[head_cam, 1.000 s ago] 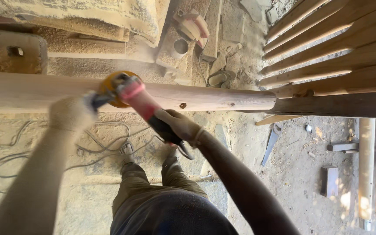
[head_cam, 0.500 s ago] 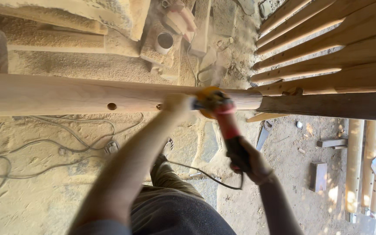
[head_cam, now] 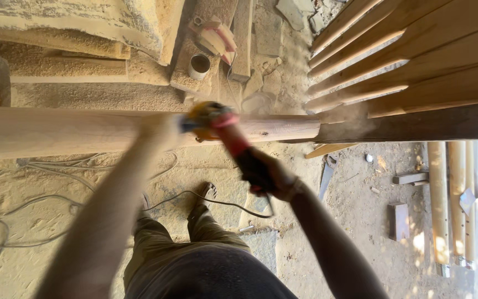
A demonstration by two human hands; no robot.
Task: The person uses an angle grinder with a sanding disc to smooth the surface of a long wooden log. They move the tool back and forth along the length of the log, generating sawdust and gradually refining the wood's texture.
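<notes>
On the long pale wooden pole (head_cam: 56, 132) lying crosswise ahead, I've got my right hand (head_cam: 269, 177) clamped round the red-and-black angle grinder (head_cam: 225, 135), nearer left hand (head_cam: 159, 124) gripping its front.

A metal can (head_cam: 198, 66) sits upright, apparently amid sawdust and wood offcuts (head_cam: 242, 41).

Both hands (head_cam: 269, 176) press a red grinder (head_cam: 222, 130) against the wooden pole (head_cam: 56, 132).

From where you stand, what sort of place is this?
Most likely an open-air woodworking yard. A long round timber pole is being worked with a handheld power sander, sawdust covers the ground, and shaped wooden pieces lie stacked nearby.
</notes>
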